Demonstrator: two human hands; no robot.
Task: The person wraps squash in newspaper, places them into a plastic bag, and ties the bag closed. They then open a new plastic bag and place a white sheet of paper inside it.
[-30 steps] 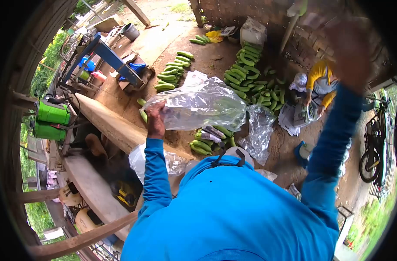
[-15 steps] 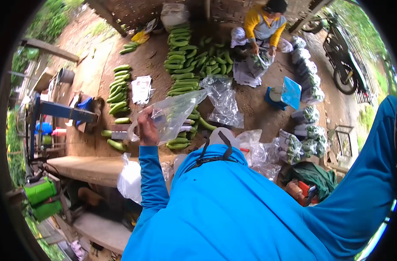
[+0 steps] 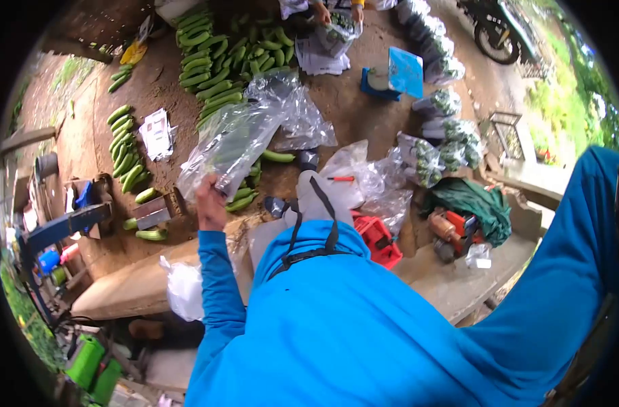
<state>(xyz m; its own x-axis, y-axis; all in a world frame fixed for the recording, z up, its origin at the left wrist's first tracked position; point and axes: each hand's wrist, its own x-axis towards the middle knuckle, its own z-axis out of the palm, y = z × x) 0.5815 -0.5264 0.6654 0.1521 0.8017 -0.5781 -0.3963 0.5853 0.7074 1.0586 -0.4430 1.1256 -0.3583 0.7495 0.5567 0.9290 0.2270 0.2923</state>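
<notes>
My left hand (image 3: pixel 211 203) is closed on the lower end of a clear plastic bag (image 3: pixel 231 146), which spreads up and away above the ground. Behind the bag, rows of long green vegetables (image 3: pixel 199 57) lie partly covered by it. Another crumpled clear bag (image 3: pixel 309 129) lies just beyond, to the right. A short row of the same vegetables (image 3: pixel 124 146) and a stack of printed paper sheets (image 3: pixel 157 134) are to the left. My right sleeve (image 3: pixel 560 271) reaches off to the right edge; the right hand is out of sight.
A blue scale (image 3: pixel 391 78) stands ahead right, near several filled bags (image 3: pixel 452 146). A co-worker's hands (image 3: pixel 323 12) hold a bag at the top. Close by are a red crate (image 3: pixel 377 241), a green cloth (image 3: pixel 475 207), a white bag (image 3: pixel 185 292) and a wooden bench (image 3: pixel 119 288).
The view has tilted down and turned, so the ground things sit higher and further left. My left hand still grips the bag, which now spreads wider. A red crate has come into view.
</notes>
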